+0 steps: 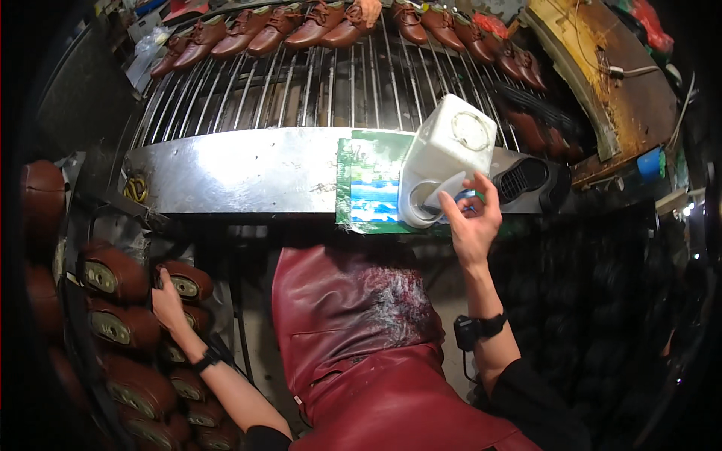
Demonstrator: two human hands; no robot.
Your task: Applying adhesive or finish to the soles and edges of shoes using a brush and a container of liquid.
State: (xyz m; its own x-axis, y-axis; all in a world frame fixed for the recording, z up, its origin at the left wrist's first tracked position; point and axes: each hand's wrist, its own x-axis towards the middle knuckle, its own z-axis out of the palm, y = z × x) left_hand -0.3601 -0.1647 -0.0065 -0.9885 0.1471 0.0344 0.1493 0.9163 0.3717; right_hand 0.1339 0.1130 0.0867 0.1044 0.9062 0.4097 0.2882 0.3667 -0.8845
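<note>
At the lower left, my left hand (170,302) grips the end of a brown leather shoe upper (186,281), its pale underside facing me. The thumb lies on top; the other fingers are mostly hidden. My right hand (475,225) is raised at the bench edge, thumb and fingers curled at a translucent white plastic piece (451,188). That piece leans in the round mouth of a tilted white plastic container (450,139). Beneath the container lies a green board (366,154) with blue and white smears.
Behind the metal bench plate (233,161) run parallel metal bars (301,90). Brown lace-up shoes (274,30) line the far side, and a person's hand (368,10) touches one. A black sole (524,179) rests right of the container. Several more uppers (120,327) fill a rack at left.
</note>
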